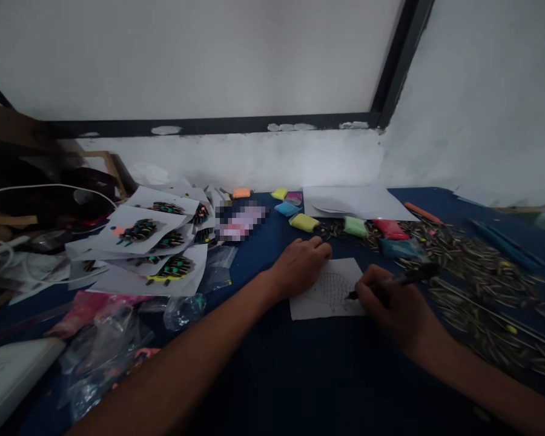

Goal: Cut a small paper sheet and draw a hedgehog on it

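Observation:
A small white sheet of paper lies on the blue tabletop, bearing a dark drawing of a rounded shape filled with small marks. Curled fingers of my left hand press on its upper left part and hold it down. My right hand is closed round a black pen, whose tip points left and meets the lower right of the drawing. The pen's back end sticks out to the right above the knuckles. Part of the sheet is hidden under both hands.
Sunflower-like striped seeds spread at right, near a blue tool. Colourful clay packets and white paper sheets lie behind. Left are stacked sheets with seed-covered figures, plastic bags and a white box.

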### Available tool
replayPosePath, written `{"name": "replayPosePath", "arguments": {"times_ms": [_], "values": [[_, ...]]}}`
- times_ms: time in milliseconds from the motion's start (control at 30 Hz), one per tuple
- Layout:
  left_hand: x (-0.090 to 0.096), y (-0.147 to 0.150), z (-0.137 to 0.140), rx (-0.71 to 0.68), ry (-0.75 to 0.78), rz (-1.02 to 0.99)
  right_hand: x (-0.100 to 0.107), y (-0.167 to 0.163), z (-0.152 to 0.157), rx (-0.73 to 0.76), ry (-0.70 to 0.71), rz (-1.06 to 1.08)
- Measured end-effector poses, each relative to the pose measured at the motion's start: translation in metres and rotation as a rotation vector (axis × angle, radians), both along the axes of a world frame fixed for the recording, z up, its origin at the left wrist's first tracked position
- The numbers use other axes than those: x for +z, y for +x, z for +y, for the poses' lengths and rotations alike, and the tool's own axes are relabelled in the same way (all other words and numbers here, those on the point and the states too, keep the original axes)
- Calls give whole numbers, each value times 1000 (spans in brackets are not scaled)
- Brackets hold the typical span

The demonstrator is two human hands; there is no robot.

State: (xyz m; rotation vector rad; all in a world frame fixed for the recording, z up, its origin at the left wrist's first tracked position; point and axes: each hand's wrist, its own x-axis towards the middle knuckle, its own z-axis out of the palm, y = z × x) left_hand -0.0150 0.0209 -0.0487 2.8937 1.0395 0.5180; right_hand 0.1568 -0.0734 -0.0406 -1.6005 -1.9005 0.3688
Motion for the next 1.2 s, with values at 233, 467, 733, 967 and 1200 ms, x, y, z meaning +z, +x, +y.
{"name": "replayPosePath", "arguments": {"times_ms": [233,467,733,967,1200], "values": [[1,0,-1,7,-21,14,0,0,-1,-9,-11,3],[3,0,-2,8,-25,30,-1,2,-1,2,-28,3],[1,0,-1,-1,-5,-1,1,0,0,4,-12,1],[2,0,-1,8,-21,24,1,-1,-2,4,-40,29],[1,0,-1,-5,-9,27,1,-1,-1,-1,-14,16]]}}
